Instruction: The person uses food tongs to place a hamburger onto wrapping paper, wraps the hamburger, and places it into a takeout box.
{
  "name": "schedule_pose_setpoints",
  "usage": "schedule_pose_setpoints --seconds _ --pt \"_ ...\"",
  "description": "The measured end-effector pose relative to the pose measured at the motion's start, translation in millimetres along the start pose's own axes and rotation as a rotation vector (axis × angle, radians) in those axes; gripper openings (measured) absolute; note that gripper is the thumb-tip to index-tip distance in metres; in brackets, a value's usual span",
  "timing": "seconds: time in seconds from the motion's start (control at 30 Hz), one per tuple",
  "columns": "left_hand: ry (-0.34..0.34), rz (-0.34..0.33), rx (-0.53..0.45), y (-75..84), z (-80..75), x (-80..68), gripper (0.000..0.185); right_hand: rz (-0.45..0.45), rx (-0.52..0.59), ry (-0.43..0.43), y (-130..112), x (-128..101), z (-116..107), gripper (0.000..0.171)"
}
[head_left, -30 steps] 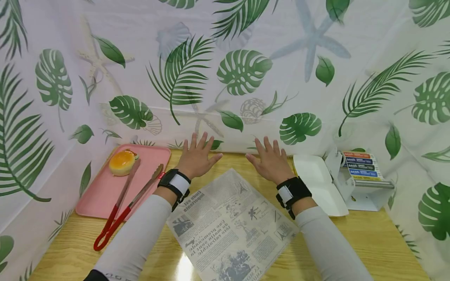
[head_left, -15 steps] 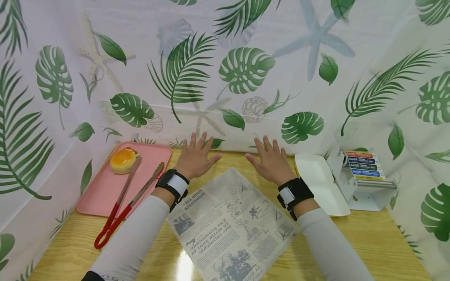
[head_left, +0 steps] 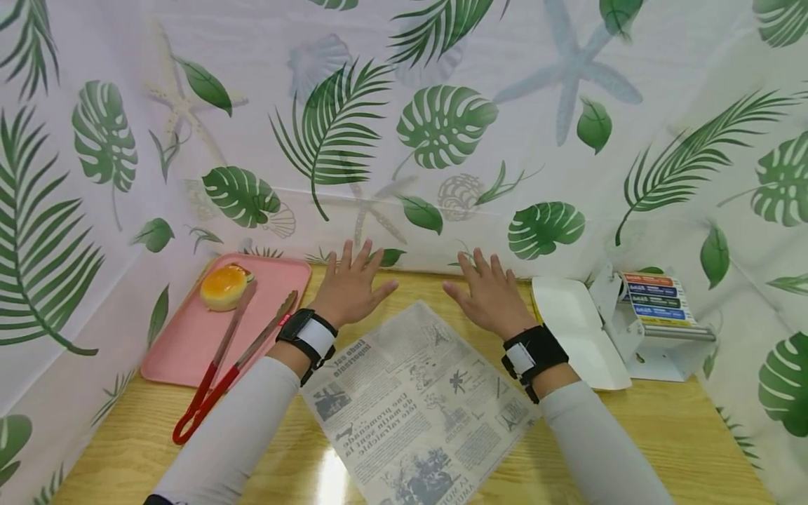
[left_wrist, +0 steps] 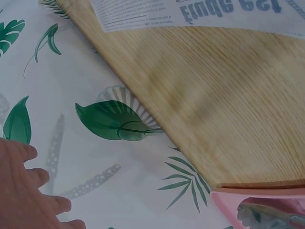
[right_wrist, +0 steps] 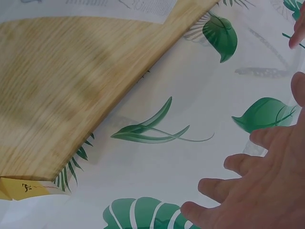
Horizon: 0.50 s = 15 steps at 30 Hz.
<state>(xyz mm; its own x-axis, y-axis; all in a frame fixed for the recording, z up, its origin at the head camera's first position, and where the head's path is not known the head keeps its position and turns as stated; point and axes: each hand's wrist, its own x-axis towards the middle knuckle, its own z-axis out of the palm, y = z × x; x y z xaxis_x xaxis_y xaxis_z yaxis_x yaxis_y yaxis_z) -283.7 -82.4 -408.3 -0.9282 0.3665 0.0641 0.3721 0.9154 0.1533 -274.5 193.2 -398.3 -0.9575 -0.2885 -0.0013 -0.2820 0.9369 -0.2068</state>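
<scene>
A sheet of newsprint-patterned paper [head_left: 416,403] lies flat on the wooden table [head_left: 663,428], turned at an angle, its far corner pointing between the two hands. The left hand [head_left: 351,286] and the right hand [head_left: 489,294] hover just beyond that corner, palms down, fingers spread and straight, holding nothing; whether they touch the table cannot be told. The head view alone shows the whole layout. Left of the paper sits a pink tray [head_left: 183,344] with a round orange bun [head_left: 223,287] at its far end and red-handled tongs [head_left: 221,372] lying across its near edge onto the table. Right of the paper lies a white open box [head_left: 574,330], and beyond it a white holder [head_left: 656,344] carrying coloured labels. The left wrist view adds a close look at the table edge, the paper's printed border [left_wrist: 190,12] and the tray corner [left_wrist: 248,202] against the leaf-printed curtain [left_wrist: 95,157]. The right wrist view shows spread fingertips [right_wrist: 238,164] over the curtain.
</scene>
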Motion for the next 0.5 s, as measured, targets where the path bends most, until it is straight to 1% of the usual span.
schedule_pose_setpoints --seconds 0.17,0.27,0.33,0.4,0.43,0.5 --pt "0.0 0.004 -0.006 -1.5 3.5 -5.4 0.077 -0.012 0.001 -0.005 -1 -5 3 0.076" --pt "0.005 0.024 -0.015 -0.5 6.7 -13.0 0.077 -0.039 -0.006 0.019 -3 -12 9 0.075" --pt "0.016 0.057 -0.012 1.0 9.8 -20.7 0.078 -0.062 -0.015 0.032 -4 -19 15 0.074" --pt "0.01 0.093 -0.008 3.7 12.1 -31.2 0.079 -0.089 -0.028 0.039 -4 -29 21 0.073" --pt "0.0 0.112 -0.013 5.3 13.1 -37.2 0.08 -0.099 -0.032 0.031 -4 -35 23 0.073" --pt "-0.044 0.139 -0.025 9.2 15.6 -50.5 0.081 -0.117 -0.032 0.001 -5 -47 27 0.074"
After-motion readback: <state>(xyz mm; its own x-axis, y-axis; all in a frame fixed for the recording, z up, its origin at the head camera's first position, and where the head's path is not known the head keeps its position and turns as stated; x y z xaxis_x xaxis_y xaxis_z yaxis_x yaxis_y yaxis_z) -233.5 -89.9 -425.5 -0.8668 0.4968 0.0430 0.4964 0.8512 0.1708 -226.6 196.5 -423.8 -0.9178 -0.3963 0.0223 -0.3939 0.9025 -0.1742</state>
